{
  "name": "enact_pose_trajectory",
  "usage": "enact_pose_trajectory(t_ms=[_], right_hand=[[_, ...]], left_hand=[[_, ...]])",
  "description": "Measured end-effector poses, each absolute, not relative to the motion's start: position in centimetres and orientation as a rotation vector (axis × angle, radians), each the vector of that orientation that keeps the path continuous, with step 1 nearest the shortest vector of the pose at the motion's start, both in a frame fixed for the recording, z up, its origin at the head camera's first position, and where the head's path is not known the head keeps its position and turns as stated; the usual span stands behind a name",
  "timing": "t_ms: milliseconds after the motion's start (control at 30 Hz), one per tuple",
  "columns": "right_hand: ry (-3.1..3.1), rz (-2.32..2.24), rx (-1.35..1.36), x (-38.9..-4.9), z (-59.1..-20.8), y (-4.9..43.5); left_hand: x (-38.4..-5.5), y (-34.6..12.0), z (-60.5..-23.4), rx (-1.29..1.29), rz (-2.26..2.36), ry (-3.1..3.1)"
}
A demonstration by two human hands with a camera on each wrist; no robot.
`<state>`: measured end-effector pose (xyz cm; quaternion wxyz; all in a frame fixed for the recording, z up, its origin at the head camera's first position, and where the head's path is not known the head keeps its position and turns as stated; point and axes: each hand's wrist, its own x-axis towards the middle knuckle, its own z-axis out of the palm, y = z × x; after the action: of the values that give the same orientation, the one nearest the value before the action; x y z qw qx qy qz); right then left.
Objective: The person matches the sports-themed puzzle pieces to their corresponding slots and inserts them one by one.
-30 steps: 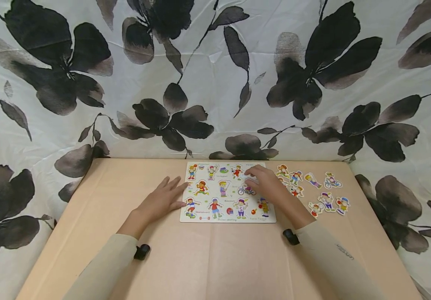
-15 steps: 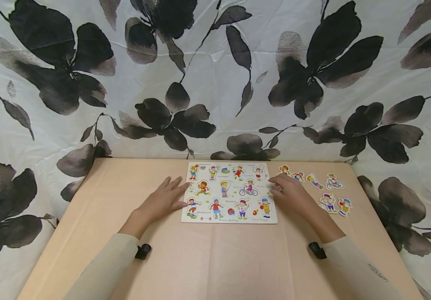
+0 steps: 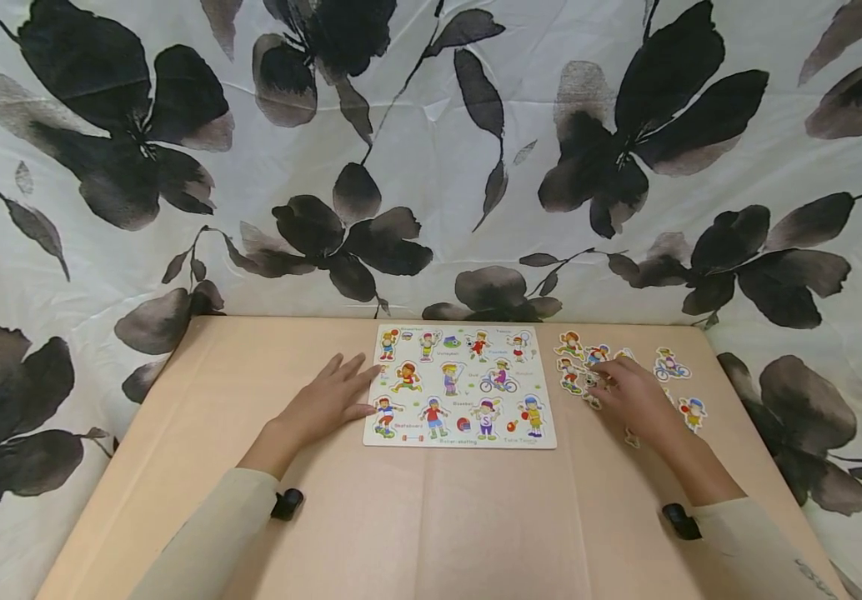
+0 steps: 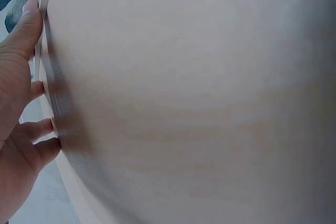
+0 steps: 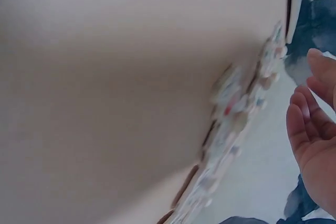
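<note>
A white puzzle board (image 3: 425,381) printed with sports figures and small words lies near the table's far edge. My left hand (image 3: 320,406) rests at its left side with fingers spread; the left wrist view shows the thumb and fingertips (image 4: 48,148) along the edge. To the board's right are several loose figure pieces, among them a cyclist (image 3: 672,365). Over this group hovers my right hand (image 3: 637,398), hiding some pieces. In the right wrist view that hand (image 5: 315,129) has loosely bent fingers, nothing between them, apart from the blurred pieces (image 5: 228,114).
The beige table (image 3: 476,525) stretches toward me in front of the board. Behind it hangs a white cloth (image 3: 468,258) with dark flowers, also visible at both sides. Each wrist carries a small black camera, such as the left one (image 3: 287,504).
My right hand has moved right, from the board's upper right to over the loose pieces. A figure at the board's upper right is now uncovered. The left hand has stayed at the edge.
</note>
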<state>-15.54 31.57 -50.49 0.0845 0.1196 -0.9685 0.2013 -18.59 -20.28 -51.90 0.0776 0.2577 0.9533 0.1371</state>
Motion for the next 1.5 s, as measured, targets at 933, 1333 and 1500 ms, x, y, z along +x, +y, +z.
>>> enact_pose_trajectory(t_ms=[933, 1333, 1500], right_hand=[[-3.069, 0.573, 0.231, -16.6, -50.8, 32.8], [-3.026, 0.647, 0.287, -18.1, -49.2, 29.7], [-3.007, 0.697, 0.347, -19.3, -49.7, 27.5]], left_hand=[[-18.7, -20.1, -52.1, 0.78, 0.412, 2.869], [-18.7, -20.1, -52.2, 0.796, 0.416, 2.872], [-18.6, -20.2, -52.3, 0.792, 0.401, 2.871]])
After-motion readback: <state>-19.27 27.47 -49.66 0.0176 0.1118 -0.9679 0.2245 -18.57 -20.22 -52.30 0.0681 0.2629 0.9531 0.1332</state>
